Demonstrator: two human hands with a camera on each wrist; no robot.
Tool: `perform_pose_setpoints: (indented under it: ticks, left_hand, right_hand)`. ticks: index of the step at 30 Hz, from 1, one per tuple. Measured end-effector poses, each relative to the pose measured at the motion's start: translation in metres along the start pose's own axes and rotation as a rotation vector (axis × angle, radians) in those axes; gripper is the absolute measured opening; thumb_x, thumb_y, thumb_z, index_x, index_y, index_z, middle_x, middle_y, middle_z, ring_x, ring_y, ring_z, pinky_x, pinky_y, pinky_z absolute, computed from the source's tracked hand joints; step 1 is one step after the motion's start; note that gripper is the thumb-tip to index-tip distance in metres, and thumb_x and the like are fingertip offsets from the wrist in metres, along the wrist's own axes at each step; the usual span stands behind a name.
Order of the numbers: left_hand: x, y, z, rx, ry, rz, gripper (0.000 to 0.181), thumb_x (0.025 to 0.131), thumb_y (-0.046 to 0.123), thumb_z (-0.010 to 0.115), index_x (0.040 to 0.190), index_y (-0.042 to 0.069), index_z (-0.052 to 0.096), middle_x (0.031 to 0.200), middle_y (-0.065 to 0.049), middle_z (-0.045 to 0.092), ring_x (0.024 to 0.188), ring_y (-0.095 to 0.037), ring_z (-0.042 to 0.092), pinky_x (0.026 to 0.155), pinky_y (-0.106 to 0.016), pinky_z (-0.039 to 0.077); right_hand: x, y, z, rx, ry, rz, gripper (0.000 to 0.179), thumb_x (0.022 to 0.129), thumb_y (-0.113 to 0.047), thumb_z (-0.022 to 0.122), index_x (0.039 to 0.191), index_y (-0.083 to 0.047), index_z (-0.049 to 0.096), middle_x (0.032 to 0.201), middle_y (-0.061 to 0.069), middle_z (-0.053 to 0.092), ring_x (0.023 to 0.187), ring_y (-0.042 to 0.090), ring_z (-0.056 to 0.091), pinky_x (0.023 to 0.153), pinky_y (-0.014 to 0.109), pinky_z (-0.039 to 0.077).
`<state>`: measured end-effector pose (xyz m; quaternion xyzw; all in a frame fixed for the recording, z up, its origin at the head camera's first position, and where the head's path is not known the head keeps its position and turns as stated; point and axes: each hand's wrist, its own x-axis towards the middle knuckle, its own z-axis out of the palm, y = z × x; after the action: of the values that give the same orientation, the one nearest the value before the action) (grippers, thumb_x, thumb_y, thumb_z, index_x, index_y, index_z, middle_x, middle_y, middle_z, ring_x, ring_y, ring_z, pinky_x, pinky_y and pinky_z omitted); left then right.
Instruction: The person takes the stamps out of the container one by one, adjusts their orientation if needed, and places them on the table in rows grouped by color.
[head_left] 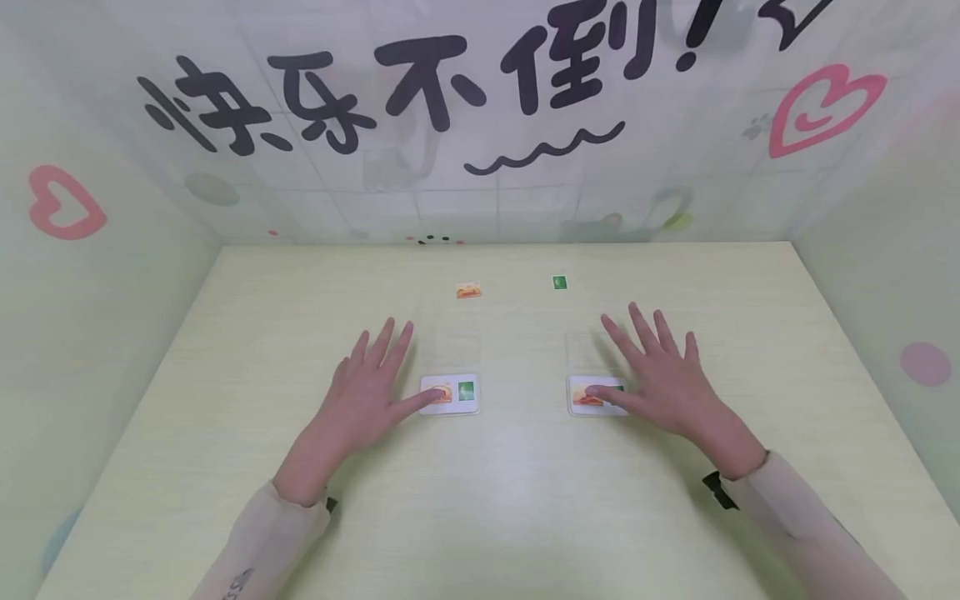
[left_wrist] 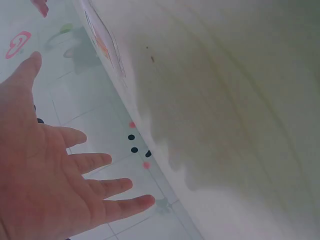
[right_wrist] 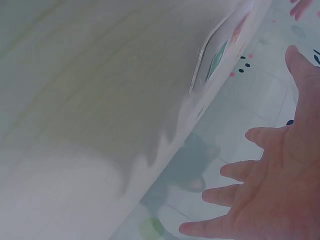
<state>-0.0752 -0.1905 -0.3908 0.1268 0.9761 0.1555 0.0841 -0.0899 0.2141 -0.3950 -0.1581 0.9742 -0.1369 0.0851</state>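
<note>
Both hands are held over the table with fingers spread and nothing in them. In the head view, my left hand [head_left: 366,402] is beside a small clear case [head_left: 454,409] holding a white card with an orange stamp and a green stamp [head_left: 467,391]. Its thumb overlaps the orange stamp. My right hand [head_left: 667,385] is beside a matching case [head_left: 582,409], its thumb across the orange stamp [head_left: 580,395] and partly hiding the green one. Each case has a faint transparent lid [head_left: 450,350] folded out behind it. The wrist views show both palms raised above the tabletop, apart from the cases.
A loose orange stamp [head_left: 468,290] and a loose green stamp [head_left: 559,282] lie farther back on the pale wooden table [head_left: 517,500]. A translucent printed curtain [head_left: 495,200] stands along the back edge, with side panels at left and right.
</note>
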Motion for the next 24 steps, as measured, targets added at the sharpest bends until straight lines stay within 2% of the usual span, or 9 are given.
perform_pose_setpoints:
  ticks: [8, 18, 24]
  left_hand:
    - [-0.003, -0.004, 0.005, -0.079, 0.005, -0.011, 0.102, 0.098, 0.058, 0.067, 0.169, 0.006, 0.016, 0.170, -0.027, 0.024, 0.153, -0.052, 0.026, 0.120, -0.067, 0.031]
    - [-0.001, -0.005, 0.008, -0.097, 0.039, 0.010, 0.100, 0.097, 0.055, 0.070, 0.167, 0.003, 0.021, 0.162, -0.031, 0.036, 0.147, -0.053, 0.037, 0.114, -0.066, 0.040]
    - [0.000, -0.004, 0.009, -0.129, 0.056, 0.025, 0.099, 0.096, 0.052, 0.073, 0.166, 0.001, 0.025, 0.159, -0.031, 0.040, 0.145, -0.051, 0.040, 0.113, -0.065, 0.042]
  right_hand:
    - [0.005, -0.006, 0.004, -0.007, 0.007, -0.043, 0.097, 0.096, -0.063, 0.066, 0.170, -0.018, 0.023, 0.175, 0.024, 0.013, 0.157, 0.057, 0.011, 0.116, 0.082, 0.014]
    - [0.012, -0.015, 0.008, 0.026, 0.000, -0.088, 0.092, 0.098, -0.060, 0.066, 0.169, -0.019, 0.024, 0.174, 0.023, 0.017, 0.156, 0.056, 0.015, 0.117, 0.080, 0.021]
    - [0.016, -0.022, 0.009, 0.055, 0.002, -0.115, 0.090, 0.098, -0.057, 0.068, 0.169, -0.018, 0.028, 0.173, 0.023, 0.022, 0.156, 0.055, 0.019, 0.119, 0.077, 0.021]
